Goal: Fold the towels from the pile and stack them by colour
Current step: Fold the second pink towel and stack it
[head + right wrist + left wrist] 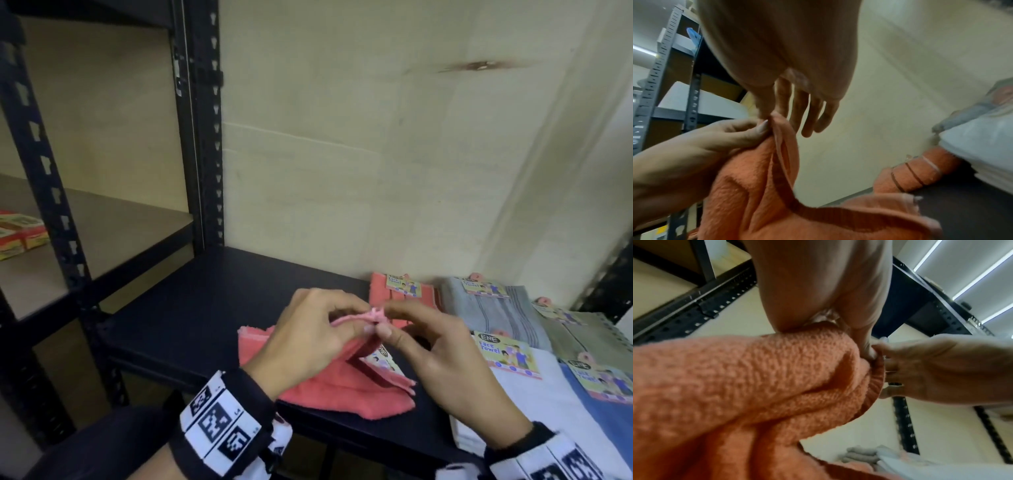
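A coral towel (335, 387) with a paper label (380, 359) is lifted at its top off the dark table (205, 308), its lower part still lying there. My left hand (356, 325) and right hand (387, 325) meet at that top, both pinching it beside a small pink plastic hook (375, 314). In the left wrist view the left hand (869, 352) pinches the towel (735, 386) against the right hand (941, 369). The right wrist view has the right hand (774, 113) pinching the towel's hem (783, 170) with thumb and forefinger, other fingers straight.
Folded labelled towels lie along the right: coral (400, 291), grey striped (489, 308), greenish grey (582, 335), white (534, 404), blue (606, 418). A black metal shelving rack (202, 137) stands at the left, with colourful boxes (20, 233) on a shelf. A cream wall closes the back.
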